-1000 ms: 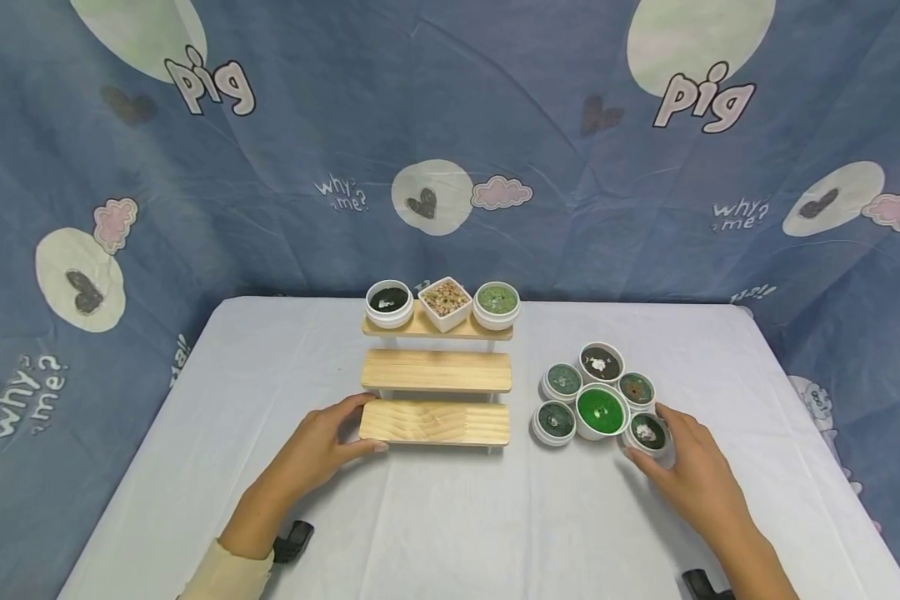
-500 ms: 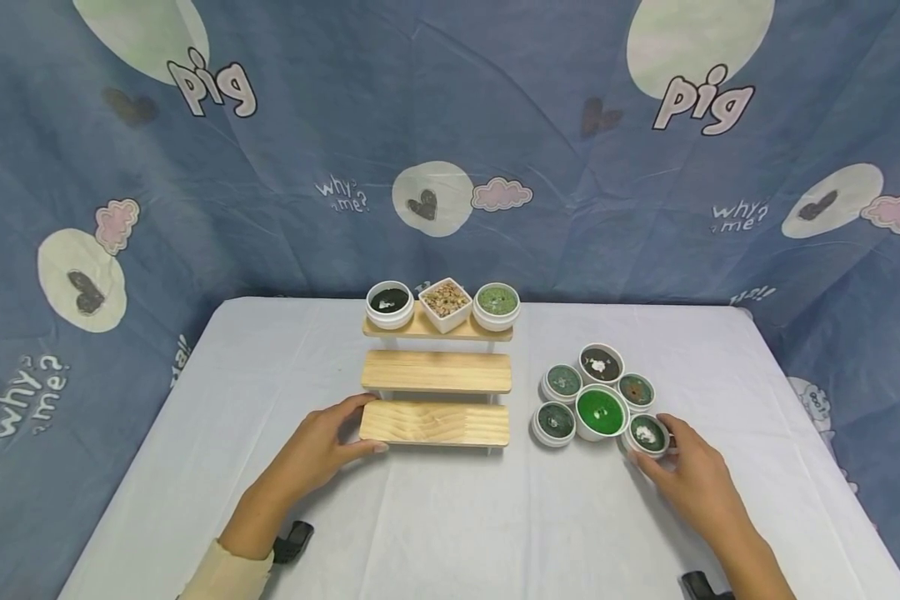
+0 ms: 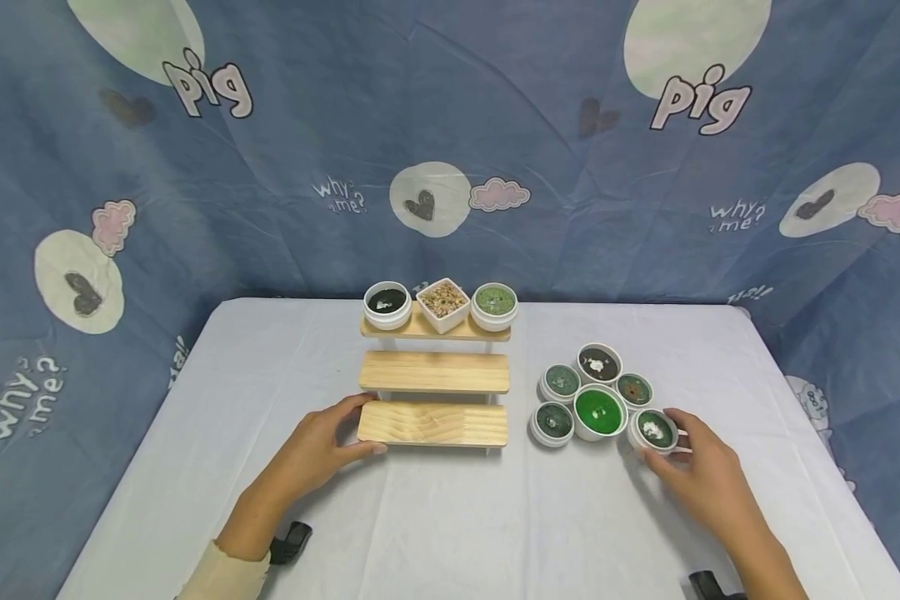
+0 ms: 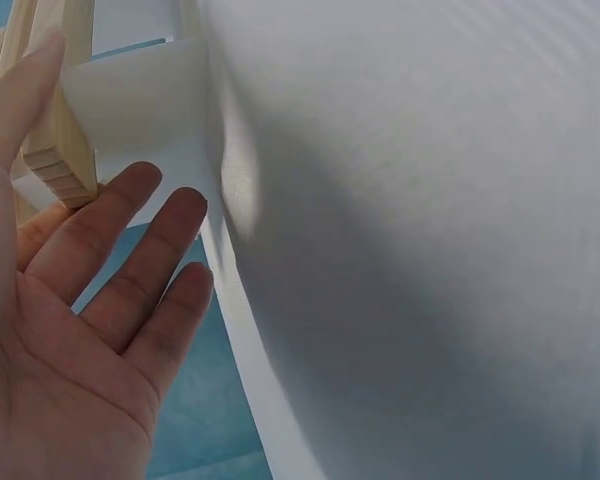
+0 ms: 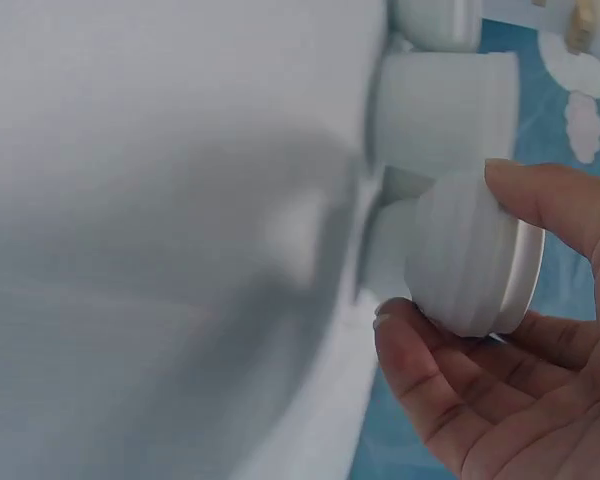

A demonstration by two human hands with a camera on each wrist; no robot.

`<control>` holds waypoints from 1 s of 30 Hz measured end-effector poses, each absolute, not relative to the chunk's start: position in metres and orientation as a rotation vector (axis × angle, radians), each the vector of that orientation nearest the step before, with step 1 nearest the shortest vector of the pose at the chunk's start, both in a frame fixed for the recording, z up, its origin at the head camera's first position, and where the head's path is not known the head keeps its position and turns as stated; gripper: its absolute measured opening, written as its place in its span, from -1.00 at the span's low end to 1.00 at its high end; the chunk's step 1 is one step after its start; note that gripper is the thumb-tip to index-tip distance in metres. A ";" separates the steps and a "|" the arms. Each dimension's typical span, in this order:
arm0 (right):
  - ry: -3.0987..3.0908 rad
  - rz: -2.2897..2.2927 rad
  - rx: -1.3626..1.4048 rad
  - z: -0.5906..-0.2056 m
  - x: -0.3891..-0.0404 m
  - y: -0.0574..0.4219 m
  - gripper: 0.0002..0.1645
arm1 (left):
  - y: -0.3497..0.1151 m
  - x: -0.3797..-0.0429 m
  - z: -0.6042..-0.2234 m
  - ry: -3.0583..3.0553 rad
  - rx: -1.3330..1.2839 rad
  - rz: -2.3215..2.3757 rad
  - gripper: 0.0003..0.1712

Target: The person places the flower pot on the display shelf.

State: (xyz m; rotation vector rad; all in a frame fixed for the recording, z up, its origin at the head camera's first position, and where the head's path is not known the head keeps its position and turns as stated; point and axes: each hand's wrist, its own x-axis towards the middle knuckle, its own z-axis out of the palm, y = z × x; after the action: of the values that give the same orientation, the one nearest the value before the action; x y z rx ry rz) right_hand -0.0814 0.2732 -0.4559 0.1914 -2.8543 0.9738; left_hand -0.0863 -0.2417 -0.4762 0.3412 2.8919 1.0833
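Note:
At the left end of a three-tier wooden display stand [image 3: 432, 423], my left hand [image 3: 309, 450] grips the lowest board between thumb and index finger. In the left wrist view its other fingers reach out beside the white support panel [image 4: 140, 100]. My right hand [image 3: 708, 475] holds a small round white cup [image 3: 656, 428] with a dark green filling and a white patch on top. Thumb and fingers span the cup's sides, and the right wrist view shows the cup [image 5: 470, 255] tilted and raised off the cloth, close to the other cups.
Several white cups with green or dark fillings cluster around a larger bright green cup [image 3: 599, 411]. On the top board stand a dark round cup [image 3: 387, 305], a square bowl of grains [image 3: 443, 303] and a light green cup [image 3: 494, 305]. A patterned blue cloth [image 3: 270, 167] hangs behind.
My right hand has closed around the small cup and shifted it slightly right, away from the bright green cup. The left hand keeps its place on the stand.

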 end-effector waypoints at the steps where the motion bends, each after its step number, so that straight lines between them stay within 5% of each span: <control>1: -2.837 0.970 0.207 -0.453 -0.082 0.272 -0.15 | -0.242 -0.086 -0.477 2.888 0.343 1.087 -0.08; 18: -2.841 1.006 0.422 -0.401 -0.095 0.224 -0.13 | -0.241 -0.088 -0.476 2.880 0.342 1.112 -0.13; 30: -2.822 1.199 0.731 -0.384 -0.117 0.134 -0.14 | -0.241 -0.088 -0.476 2.868 0.335 1.121 -0.16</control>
State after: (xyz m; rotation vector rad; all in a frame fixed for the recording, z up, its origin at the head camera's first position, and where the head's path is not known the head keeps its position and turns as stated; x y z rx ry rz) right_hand -0.1168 0.1338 -0.3836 0.7309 -2.8216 1.1988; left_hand -0.0882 -0.2413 -0.4762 0.3350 2.8677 1.1211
